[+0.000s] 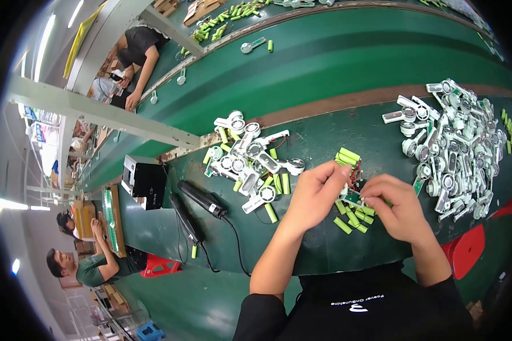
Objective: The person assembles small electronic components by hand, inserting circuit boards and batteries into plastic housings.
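Note:
My left hand and my right hand are close together above the green table, both with bent, pinching fingers. Between them is a small green circuit board, with thin wires around it, and the fingertips of my right hand close on its edge. What my left fingers pinch is too small and partly hidden to make out. Under and around the hands lie several light-green cylindrical battery cells. More cells lie just beyond my left fingertips.
A large heap of white handheld-fan bodies is at right. A smaller heap, mixed with cells, lies left. Two black corded tools and a black-and-white box stand farther left. Beyond runs a green conveyor belt; co-workers sit leftward. Red stools stand nearby.

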A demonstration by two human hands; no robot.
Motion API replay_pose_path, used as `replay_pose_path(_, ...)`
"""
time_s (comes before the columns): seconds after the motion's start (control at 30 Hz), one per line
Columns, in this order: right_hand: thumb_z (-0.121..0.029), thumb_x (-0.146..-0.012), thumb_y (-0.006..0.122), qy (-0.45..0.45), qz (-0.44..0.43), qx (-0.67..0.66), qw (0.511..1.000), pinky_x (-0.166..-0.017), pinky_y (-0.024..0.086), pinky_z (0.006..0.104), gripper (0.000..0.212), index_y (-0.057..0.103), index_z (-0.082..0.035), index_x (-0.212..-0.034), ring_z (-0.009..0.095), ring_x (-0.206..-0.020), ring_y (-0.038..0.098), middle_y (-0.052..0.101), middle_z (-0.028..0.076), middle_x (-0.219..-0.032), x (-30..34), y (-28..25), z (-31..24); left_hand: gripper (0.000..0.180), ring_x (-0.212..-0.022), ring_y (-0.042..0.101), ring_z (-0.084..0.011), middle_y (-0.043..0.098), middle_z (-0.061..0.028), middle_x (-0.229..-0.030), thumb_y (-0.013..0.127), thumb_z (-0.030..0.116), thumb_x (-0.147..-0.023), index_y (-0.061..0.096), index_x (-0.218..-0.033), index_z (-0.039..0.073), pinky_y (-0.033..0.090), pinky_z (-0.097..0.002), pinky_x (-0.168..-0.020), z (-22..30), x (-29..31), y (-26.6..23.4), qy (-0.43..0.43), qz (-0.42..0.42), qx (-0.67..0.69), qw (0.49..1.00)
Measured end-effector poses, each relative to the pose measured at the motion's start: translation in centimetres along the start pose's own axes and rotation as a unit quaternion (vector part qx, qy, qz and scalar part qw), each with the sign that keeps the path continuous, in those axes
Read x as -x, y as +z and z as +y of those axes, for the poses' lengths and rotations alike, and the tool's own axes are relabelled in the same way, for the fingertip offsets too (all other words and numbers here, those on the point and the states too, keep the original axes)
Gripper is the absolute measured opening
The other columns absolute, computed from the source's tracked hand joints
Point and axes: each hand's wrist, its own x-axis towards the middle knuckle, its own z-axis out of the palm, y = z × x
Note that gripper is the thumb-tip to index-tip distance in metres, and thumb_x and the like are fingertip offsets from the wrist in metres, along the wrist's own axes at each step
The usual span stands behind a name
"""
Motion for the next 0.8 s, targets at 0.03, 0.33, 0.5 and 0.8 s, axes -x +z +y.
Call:
replay_pose_path(0.03,0.002,-0.099,0.076,-0.001,-0.006,-0.001,1.000,-0.084,0.060,0.0374,0.009,0.077,0.001,-0.108,0.029,-0.095,0.077,0.077,0.015,-0.110,0.3,0.4,-0.1,0.045,-0.069,0.050,-0.0035,0.063,0.0051,-0.076,0.056,0.036,-0.119,0.075,-0.093,0.004,0.038,-0.0258,-0.060,-0.3,-0.3,0.3,-0.037,0.029,0.036,0.998)
replay_pose_path(0.33,0.001,-0.098,0.076,0.040,-0.056,0.041,0.997,-0.074,0.059,0.0385,0.007,0.074,0.001,-0.105,0.031,-0.085,0.074,0.073,0.014,-0.101,0.0,1.1,-1.6,0.069,-0.065,0.059,-0.0119,0.068,-0.0050,-0.071,0.050,0.048,-0.121,0.072,-0.075,0.002,0.044,-0.0300,-0.061,-3.4,-0.8,0.4,-0.135,0.061,0.125,0.981)
replay_pose_path(0.5,0.001,-0.096,0.075,0.022,-0.132,0.072,0.988,-0.073,0.058,0.0423,0.007,0.070,0.000,-0.101,0.035,-0.082,0.072,0.069,0.014,-0.096,-0.5,0.6,-2.1,0.066,-0.069,0.060,-0.0127,0.070,-0.0062,-0.073,0.053,0.044,-0.121,0.073,-0.076,0.000,0.048,-0.0315,-0.070,-4.2,-0.5,0.1,-0.118,0.075,0.104,0.985)
replay_pose_path(0.8,0.001,-0.092,0.074,-0.056,-0.156,0.126,0.978,-0.076,0.059,0.0466,0.008,0.070,-0.001,-0.098,0.037,-0.086,0.071,0.068,0.013,-0.096,-0.8,1.6,-1.9,0.066,-0.065,0.034,-0.0097,0.035,0.0003,-0.060,0.063,0.043,-0.115,0.052,-0.069,-0.002,0.029,-0.0400,-0.056,-4.4,-0.5,1.2,-0.063,0.101,0.072,0.990)
